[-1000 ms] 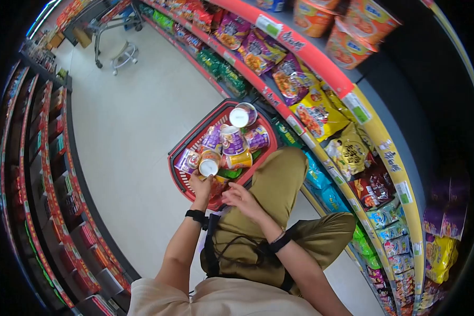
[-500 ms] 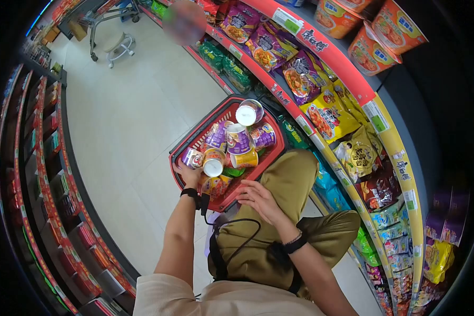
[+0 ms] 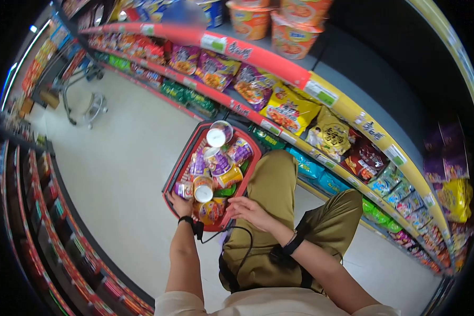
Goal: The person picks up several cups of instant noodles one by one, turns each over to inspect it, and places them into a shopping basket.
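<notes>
We're looking down at the red basket (image 3: 254, 163), and it's sitting on the pale floor (image 3: 121, 137), crowded with cups and packets. At its near left corner we're seeing the left grip (image 3: 180, 203) curling against a purple-and-white cup (image 3: 183, 189) — whether the fingers are closing firmly on it, we're not able to tell. Over at the basket's near right edge, the right grip (image 3: 247, 211) is hanging open, fingers loosely spreading, and we're straining to judge whether it's touching the rim.

Inside the basket, just right of that first cup, an orange cup (image 3: 203, 189) is turning its white base up to us, while an orange packet (image 3: 211, 210) is lying in the near end. In the basket's middle we're spotting a yellow cup (image 3: 230, 177) leaning beside a larger purple cup (image 3: 218, 164), and at the far end another cup (image 3: 216, 137) is showing us its round white base. Along the basket's right side, olive trousers (image 3: 271, 184) are pressing close — and beyond the basket to the right, we're catching the shelf (image 3: 279, 72), where a yellow packet (image 3: 289, 111) is standing out brightly.
</notes>
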A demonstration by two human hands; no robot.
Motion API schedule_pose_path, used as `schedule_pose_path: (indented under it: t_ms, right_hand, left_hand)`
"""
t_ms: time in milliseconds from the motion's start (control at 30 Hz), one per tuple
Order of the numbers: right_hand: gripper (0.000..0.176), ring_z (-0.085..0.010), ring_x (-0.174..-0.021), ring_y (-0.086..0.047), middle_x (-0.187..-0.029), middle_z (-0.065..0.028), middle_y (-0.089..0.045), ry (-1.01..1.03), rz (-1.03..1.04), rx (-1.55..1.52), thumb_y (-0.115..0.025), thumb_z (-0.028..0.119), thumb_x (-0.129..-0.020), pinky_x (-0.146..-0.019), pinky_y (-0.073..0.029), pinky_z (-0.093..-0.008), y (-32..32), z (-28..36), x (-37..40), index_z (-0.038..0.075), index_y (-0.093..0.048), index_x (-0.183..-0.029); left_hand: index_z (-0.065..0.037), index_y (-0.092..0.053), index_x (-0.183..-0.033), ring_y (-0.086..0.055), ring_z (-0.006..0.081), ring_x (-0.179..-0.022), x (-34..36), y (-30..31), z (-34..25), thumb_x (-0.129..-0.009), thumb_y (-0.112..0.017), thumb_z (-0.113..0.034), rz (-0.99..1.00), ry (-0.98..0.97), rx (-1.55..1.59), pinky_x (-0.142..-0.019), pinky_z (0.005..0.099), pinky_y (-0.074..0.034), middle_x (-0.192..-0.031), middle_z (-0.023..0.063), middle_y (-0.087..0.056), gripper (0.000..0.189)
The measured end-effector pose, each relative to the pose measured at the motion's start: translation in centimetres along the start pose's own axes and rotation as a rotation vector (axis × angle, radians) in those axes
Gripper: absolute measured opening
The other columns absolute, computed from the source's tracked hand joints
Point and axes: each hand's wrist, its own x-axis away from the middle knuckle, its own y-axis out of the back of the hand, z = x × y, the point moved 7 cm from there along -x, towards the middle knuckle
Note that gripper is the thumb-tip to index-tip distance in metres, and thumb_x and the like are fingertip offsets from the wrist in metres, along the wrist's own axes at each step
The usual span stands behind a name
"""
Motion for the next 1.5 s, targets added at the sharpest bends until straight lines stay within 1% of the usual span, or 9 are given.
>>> schedule_pose_path:
  t_ms: [233,367,533,667,867,967,1200,1333,1500]
  right_hand:
    - [0.036,-0.0185,-0.1,-0.061,-0.115,-0.0115,-0.059,0.032,-0.022,-0.065,-0.049,0.021,-0.101,-0.089,-0.051,-0.0324,0.7,-0.2,-0.4,0.005,-0.044,-0.132]
    - [0.044,-0.0185,-0.11,-0.056,-0.128,-0.013,-0.05,0.064,-0.058,-0.042,-0.053,0.025,-0.098,-0.09,-0.05,-0.0346,1.1,-0.7,-0.7,0.009,-0.04,-0.137]
    - [0.083,-0.0275,-0.122,-0.048,-0.147,-0.0173,-0.027,0.102,-0.144,-0.028,-0.066,0.041,-0.088,-0.098,-0.044,-0.0461,0.4,1.9,0.5,0.019,-0.016,-0.151]
    - [0.068,-0.024,-0.125,-0.046,-0.14,-0.0109,-0.039,0.229,-0.136,-0.111,-0.059,0.038,-0.093,-0.091,-0.051,-0.0374,0.4,5.4,2.6,0.017,-0.025,-0.148]
    - [0.061,-0.0219,-0.125,-0.047,-0.139,-0.0089,-0.041,0.361,-0.09,-0.413,-0.054,0.033,-0.096,-0.096,-0.048,-0.0394,2.4,10.5,9.0,0.009,-0.028,-0.146]
    - [0.061,-0.0213,-0.125,-0.047,-0.138,-0.0092,-0.042,0.497,-0.153,-0.373,-0.056,0.032,-0.095,-0.099,-0.046,-0.0393,3.5,12.4,12.7,0.008,-0.029,-0.143]
    - [0.066,-0.0206,-0.122,-0.049,-0.132,-0.0092,-0.047,0.66,-0.293,-0.495,-0.065,0.028,-0.089,-0.099,-0.045,-0.0371,4.0,14.0,18.5,0.008,-0.028,-0.14]
    - [0.071,-0.0185,-0.122,-0.047,-0.13,-0.008,-0.047,0.657,-0.353,-0.396,-0.069,0.024,-0.085,-0.102,-0.041,-0.0365,2.9,14.4,19.8,0.008,-0.026,-0.139]
    - [0.074,-0.0185,-0.126,-0.041,-0.133,-0.0083,-0.043,0.642,-0.392,-0.374,-0.069,0.023,-0.085,-0.108,-0.032,-0.0357,2.3,14.5,20.5,0.008,-0.023,-0.14]
  left_hand:
    - [0.008,-0.038,-0.132,-0.048,0.0315,-0.118,0.7,3.1,-1.0,-0.062,-0.084,-0.015,-0.033,-0.181,0.246,-0.105,0.039,-0.038,-0.125,0.0209,-0.049,0.087]
    - [0.005,-0.036,-0.137,-0.047,0.0278,-0.122,2.2,4.6,-0.1,-0.067,-0.081,-0.009,-0.026,-0.198,0.612,-0.106,0.0392,-0.037,-0.132,0.0183,-0.047,0.085]
    - [0.002,-0.036,-0.138,-0.047,0.0255,-0.121,10.3,9.0,-12.7,-0.065,-0.082,-0.006,0.436,-0.404,0.584,-0.102,0.0368,-0.041,-0.132,0.0167,-0.044,0.087]
    - [-0.002,-0.038,-0.138,-0.04,0.0262,-0.13,17.1,14.1,-24.2,-0.061,-0.083,-0.006,0.398,-0.901,0.147,-0.105,0.0381,-0.04,-0.135,0.0154,-0.044,0.09]
    - [-0.006,-0.031,-0.143,-0.04,0.0281,-0.13,20.5,15.8,-29.8,-0.06,-0.083,-0.005,0.338,-1.028,0.38,-0.105,0.0387,-0.04,-0.145,0.0152,-0.029,0.097]
    - [-0.005,-0.03,-0.143,-0.05,0.0234,-0.118,22.4,16.2,-32.8,-0.065,-0.083,-0.004,0.439,-1.01,0.664,-0.093,0.0338,-0.047,-0.143,0.0148,-0.033,0.094]
    - [-0.003,-0.029,-0.143,-0.048,0.0235,-0.121,24.0,13.5,-36.4,-0.071,-0.083,-0.018,0.728,-0.807,1.071,-0.103,0.038,-0.039,-0.143,0.0147,-0.036,0.091]
    - [-0.001,-0.032,-0.141,-0.048,0.0219,-0.121,24.9,11.1,-37.6,-0.087,-0.068,-0.041,0.963,-0.528,1.197,-0.102,0.0354,-0.04,-0.133,0.0123,-0.046,0.076]
    - [-0.003,-0.032,-0.141,-0.053,0.0149,-0.113,26.6,9.8,-37.5,-0.1,-0.049,-0.035,1.11,-0.286,1.276,-0.096,0.0304,-0.044,-0.126,0.0088,-0.051,0.055]
